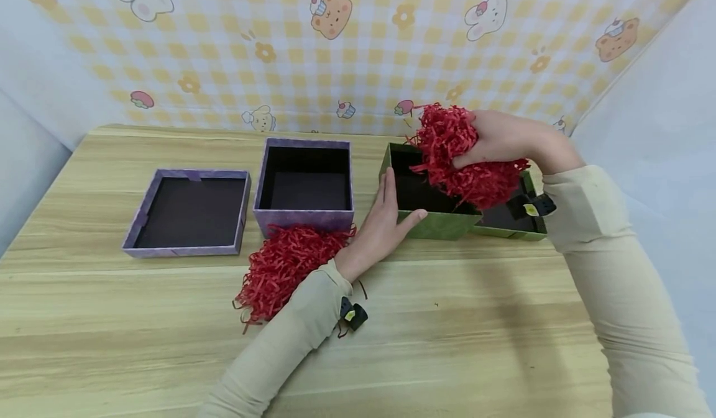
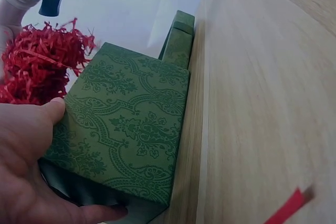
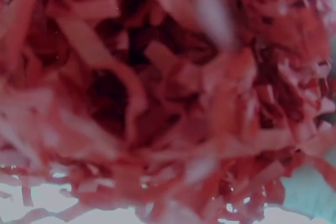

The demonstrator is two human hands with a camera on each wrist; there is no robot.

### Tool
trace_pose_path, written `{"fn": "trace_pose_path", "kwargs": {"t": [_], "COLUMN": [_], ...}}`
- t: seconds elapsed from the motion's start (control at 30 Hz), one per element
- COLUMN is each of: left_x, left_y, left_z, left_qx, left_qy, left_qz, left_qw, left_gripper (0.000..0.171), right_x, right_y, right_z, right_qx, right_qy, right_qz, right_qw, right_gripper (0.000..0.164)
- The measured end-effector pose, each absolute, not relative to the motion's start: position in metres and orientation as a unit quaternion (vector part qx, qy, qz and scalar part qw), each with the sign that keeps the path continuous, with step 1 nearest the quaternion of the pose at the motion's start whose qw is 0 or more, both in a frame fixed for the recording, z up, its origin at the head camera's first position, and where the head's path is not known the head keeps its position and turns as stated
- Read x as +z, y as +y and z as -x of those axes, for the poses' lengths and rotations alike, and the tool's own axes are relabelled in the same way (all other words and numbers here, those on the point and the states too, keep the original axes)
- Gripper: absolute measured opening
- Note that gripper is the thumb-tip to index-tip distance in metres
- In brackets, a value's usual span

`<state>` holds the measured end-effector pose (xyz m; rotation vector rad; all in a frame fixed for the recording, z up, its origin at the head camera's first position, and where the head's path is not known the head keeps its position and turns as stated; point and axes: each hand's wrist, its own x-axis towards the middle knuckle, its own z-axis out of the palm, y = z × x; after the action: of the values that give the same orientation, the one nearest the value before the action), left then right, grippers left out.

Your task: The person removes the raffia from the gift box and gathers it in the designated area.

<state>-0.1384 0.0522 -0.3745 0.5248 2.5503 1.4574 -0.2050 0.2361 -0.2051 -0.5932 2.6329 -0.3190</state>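
My right hand (image 1: pixel 500 137) grips a large clump of red shredded paper (image 1: pixel 447 138) above the green box (image 1: pixel 442 226). Strands of this clump fill the right wrist view. Part of the clump hides the box's right side and back rim. Against the left front corner of the green box rests my left hand (image 1: pixel 376 228), its fingers extended along the left wall and the thumb at the front rim. In the left wrist view, the box's patterned front (image 2: pixel 126 124) stands beside the left hand (image 2: pixel 26 156).
A second heap of red shredded paper (image 1: pixel 285 266) lies before an open purple box (image 1: pixel 304 219). The purple lid (image 1: pixel 184 251) lies left of it, hollow side up. A green lid (image 1: pixel 511 234) sits at right, partly behind the green box. A patterned cloth (image 1: pixel 363 64) hangs behind.
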Motion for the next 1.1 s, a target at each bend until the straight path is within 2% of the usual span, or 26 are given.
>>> {"fn": "trace_pose_path", "kwargs": {"t": [0.23,0.5,0.63,0.87,1.1], "left_x": [-0.373,-0.367,-0.353,-0.328,-0.338], "left_y": [0.052,0.050,0.044,0.029,0.030], "left_z": [0.137,0.125,0.115,0.092,0.092], "left_qx": [0.491,0.503,0.528,0.540,0.445], "left_qy": [0.851,0.847,0.831,0.817,0.869], "left_qz": [-0.175,-0.159,-0.160,-0.194,-0.214], "left_qw": [0.064,0.060,0.065,0.055,0.036], "left_gripper": [0.093,0.088,0.080,0.079,0.079], "right_x": [-0.194,-0.189,-0.185,-0.177,-0.170], "right_y": [0.237,0.239,0.243,0.251,0.260], "right_z": [0.192,0.181,0.172,0.157,0.150], "right_qx": [-0.118,-0.129,-0.126,-0.119,-0.115], "right_qy": [0.947,0.943,0.943,0.944,0.944], "right_qz": [0.222,0.241,0.250,0.269,0.285], "right_qw": [0.200,0.190,0.182,0.152,0.124], "right_gripper": [0.049,0.032,0.033,0.041,0.044]}}
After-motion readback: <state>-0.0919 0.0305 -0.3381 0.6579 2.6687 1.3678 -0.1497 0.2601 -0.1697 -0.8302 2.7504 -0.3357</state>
